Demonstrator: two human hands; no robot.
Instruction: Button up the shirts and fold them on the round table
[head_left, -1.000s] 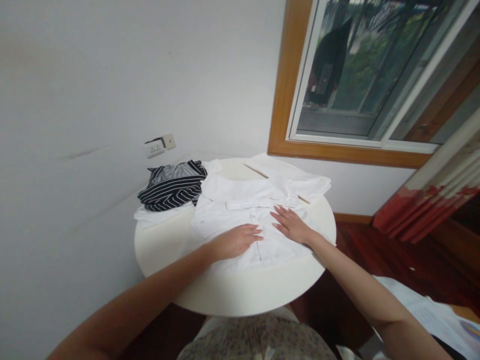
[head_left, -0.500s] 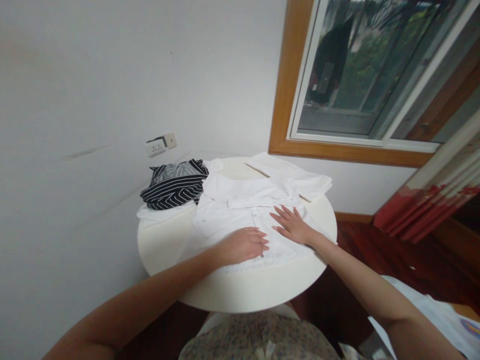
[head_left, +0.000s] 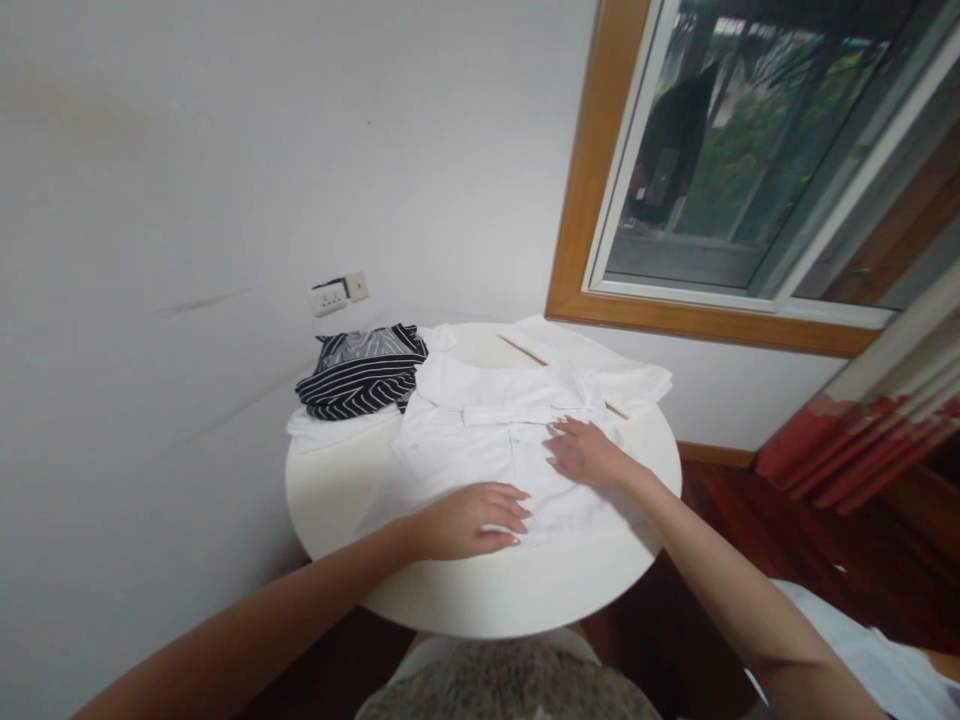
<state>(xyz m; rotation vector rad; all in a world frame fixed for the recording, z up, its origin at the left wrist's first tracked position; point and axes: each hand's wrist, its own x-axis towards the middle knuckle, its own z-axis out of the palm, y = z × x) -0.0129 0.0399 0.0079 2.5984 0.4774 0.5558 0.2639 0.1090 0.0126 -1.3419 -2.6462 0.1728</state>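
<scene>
At the far left edge of the tabletop (head_left: 480,600) we see a black-and-white striped garment (head_left: 364,388) bunched on top of a folded white cloth (head_left: 341,430); we take it that they are stacked there to leave the middle for the white garment (head_left: 454,465). That one lies spread over the centre, buttons upward, and stretches back to the far right edge.

The left hand (head_left: 469,520) rests palm down on its near part, the grip relaxed, fingers extended and slightly parted, pinching nothing that we can see. To the right, the right hand (head_left: 581,455) lies just on the near side of a folded band, fingers spread and a little curved. We judge that both palms are there to keep the cloth flat and steady.

As for room, the wall (head_left: 150,420) stands close on the left, so we would have little clearance beyond the stack. Tabletop surface shows along the near left edge and widens into a crescent at the near edge, where we have most space to slide cloth. At the far right, the garment reaches the rim; whether it overhangs, we cannot tell.
</scene>
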